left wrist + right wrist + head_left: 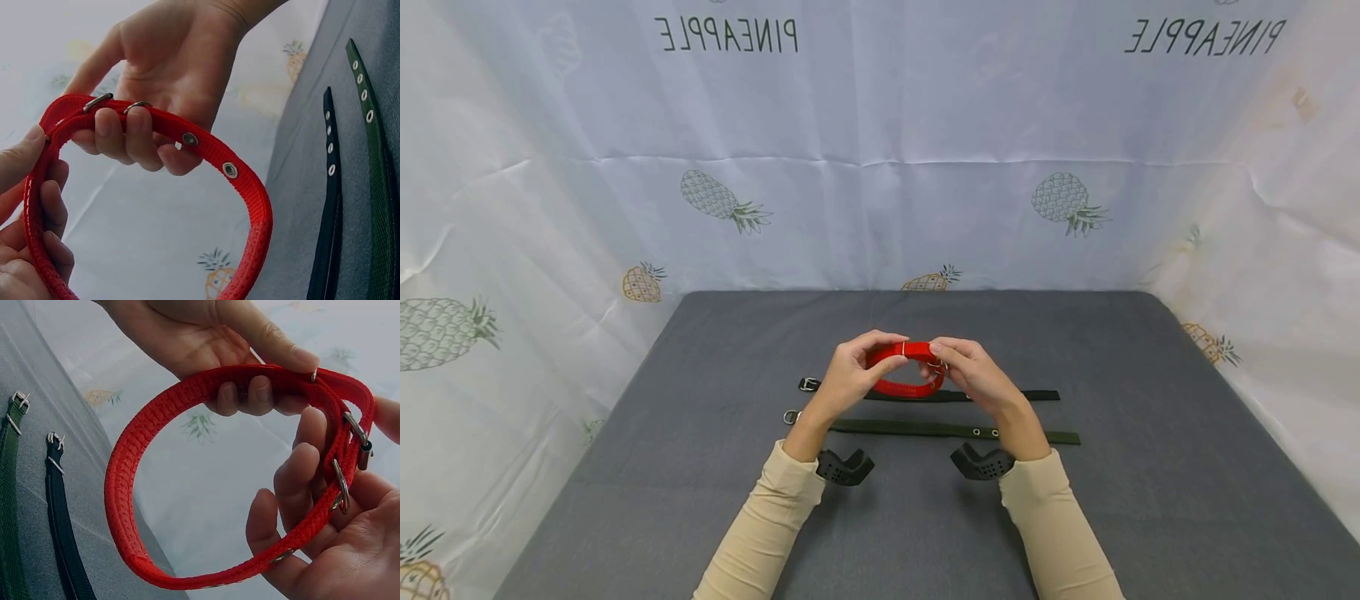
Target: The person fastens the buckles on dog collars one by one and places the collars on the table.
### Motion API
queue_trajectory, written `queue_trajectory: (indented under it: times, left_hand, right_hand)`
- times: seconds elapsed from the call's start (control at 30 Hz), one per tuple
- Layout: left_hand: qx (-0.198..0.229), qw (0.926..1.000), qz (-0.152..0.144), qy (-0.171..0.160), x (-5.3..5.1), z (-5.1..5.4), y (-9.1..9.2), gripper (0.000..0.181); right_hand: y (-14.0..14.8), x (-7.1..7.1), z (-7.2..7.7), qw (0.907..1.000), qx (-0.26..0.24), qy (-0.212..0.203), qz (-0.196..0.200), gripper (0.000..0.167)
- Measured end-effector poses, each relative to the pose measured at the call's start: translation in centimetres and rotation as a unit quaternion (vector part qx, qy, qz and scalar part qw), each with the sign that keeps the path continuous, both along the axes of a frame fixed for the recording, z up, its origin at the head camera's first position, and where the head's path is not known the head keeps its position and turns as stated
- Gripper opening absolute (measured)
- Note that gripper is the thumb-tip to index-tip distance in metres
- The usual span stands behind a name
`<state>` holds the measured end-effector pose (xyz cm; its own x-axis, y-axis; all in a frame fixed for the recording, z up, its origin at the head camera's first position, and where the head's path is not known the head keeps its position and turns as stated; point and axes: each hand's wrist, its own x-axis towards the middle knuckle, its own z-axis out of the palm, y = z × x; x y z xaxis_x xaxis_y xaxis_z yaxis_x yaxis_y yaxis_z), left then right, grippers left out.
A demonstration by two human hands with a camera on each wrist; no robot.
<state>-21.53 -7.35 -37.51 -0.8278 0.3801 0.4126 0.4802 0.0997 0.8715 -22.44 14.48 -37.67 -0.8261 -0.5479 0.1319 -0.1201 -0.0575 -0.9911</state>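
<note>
A red pet collar (910,390) is held up above the table, bent into a closed loop. My left hand (850,371) grips it on one side, thumb on the outside and fingers inside, close to a small metal keeper. On the other side my right hand (976,375) pinches the strap by the metal buckle (98,102) and D-ring (341,486). Metal eyelets (230,169) show along the red strap beyond the right fingers. In the right wrist view, the strap's end part bulges out in a small loop beside the buckle.
Behind the hands, a black collar (925,397) lies straight across the grey table (700,500). A green collar (910,428) lies parallel to it, closer to me. Both have buckles at the left and eyelets towards the right. A pineapple-print curtain (865,108) encloses the back and sides.
</note>
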Motion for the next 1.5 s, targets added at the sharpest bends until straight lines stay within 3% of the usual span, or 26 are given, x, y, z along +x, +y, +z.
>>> queue_trajectory:
  times: [0.23, 0.5, 0.63, 0.83, 1.0, 1.27, 1.5]
  left_hand:
    - [-0.003, 1.0000, -0.007, 0.005, 0.0, -0.1, 0.0, 0.029]
    - [-0.008, 0.9999, -0.014, 0.002, 0.0, -0.2, 0.2, 0.028]
    - [-0.006, 0.9999, -0.011, 0.001, 0.0, -0.3, 0.2, 0.027]
    - [0.014, 0.9999, 0.006, -0.007, -0.1, -0.2, 0.0, 0.027]
    - [0.031, 0.9993, 0.022, -0.001, -0.2, 0.1, -0.4, 0.028]
    - [0.048, 0.9985, 0.024, 0.004, -0.3, 0.2, -0.8, 0.028]
    - [0.052, 0.9984, 0.021, -0.005, -0.4, 0.2, -0.9, 0.029]
  right_hand:
    - [-0.2, 0.0, 0.0, 0.9999, 0.006, -0.006, -0.014, 0.024]
    - [-0.5, 0.1, 0.0, 0.9988, 0.028, 0.019, -0.035, 0.021]
    - [-0.4, 0.1, 0.1, 0.9981, 0.043, 0.008, -0.044, 0.022]
    - [0.3, -0.1, 0.1, 0.9980, 0.052, -0.029, -0.023, 0.038]
    - [1.0, -0.5, -0.4, 0.9980, 0.056, -0.029, -0.002, 0.052]
    - [1.9, -1.0, -1.1, 0.9989, 0.014, -0.026, 0.038, 0.024]
    - [2.0, -1.0, -1.1, 0.9985, -0.004, -0.022, 0.050, 0.022]
